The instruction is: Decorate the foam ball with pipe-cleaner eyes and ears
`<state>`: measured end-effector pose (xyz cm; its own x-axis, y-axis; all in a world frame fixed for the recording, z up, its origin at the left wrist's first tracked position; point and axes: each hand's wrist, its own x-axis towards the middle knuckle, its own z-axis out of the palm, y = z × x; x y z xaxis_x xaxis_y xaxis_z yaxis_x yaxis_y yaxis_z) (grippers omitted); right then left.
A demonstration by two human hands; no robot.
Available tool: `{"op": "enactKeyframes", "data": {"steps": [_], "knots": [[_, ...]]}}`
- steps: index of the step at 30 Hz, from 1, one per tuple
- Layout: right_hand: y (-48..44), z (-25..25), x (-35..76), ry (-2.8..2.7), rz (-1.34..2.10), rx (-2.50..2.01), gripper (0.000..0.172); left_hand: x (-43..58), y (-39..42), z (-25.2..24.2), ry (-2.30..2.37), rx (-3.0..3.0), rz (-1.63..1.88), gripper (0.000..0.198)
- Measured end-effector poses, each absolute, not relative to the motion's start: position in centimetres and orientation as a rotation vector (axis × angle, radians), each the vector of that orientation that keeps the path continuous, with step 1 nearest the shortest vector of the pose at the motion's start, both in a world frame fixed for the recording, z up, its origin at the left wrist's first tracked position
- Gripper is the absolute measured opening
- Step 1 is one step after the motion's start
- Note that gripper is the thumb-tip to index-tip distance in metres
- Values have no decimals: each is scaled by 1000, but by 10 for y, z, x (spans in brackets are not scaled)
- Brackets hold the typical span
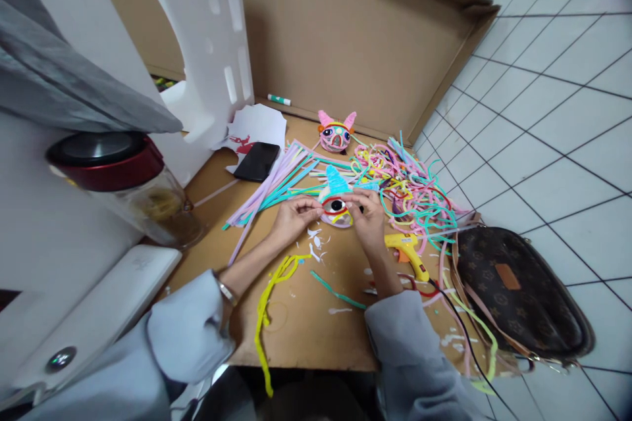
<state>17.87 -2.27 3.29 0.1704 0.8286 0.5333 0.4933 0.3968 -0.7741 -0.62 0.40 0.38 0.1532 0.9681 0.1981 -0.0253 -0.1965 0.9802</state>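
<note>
A small animal-face craft with blue pointed ears, a black-and-white eye and a red pipe-cleaner outline sits between my hands. My left hand pinches at its left edge, by the end of the red outline. At the other side of the eye, my right hand has thumb and fingers closed on the craft, covering part of its right half. Whether the fingertips grip only the red pipe cleaner is too small to tell. A yellow glue gun lies to the right of my right wrist.
A finished-looking pink-eared face stands behind, beside a tangled heap of pipe cleaners. Straight ones lie left, near a black phone. Yellow strands lie in front. A brown bag and a glass bottle flank the cardboard.
</note>
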Motion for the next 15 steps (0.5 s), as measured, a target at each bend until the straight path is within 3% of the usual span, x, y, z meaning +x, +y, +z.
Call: {"op": "enactKeyframes", "data": {"steps": [15], "knots": [[-22,31,179,-1480,342,-1269,18,-4,5,0,988,1424,1239,26]]}}
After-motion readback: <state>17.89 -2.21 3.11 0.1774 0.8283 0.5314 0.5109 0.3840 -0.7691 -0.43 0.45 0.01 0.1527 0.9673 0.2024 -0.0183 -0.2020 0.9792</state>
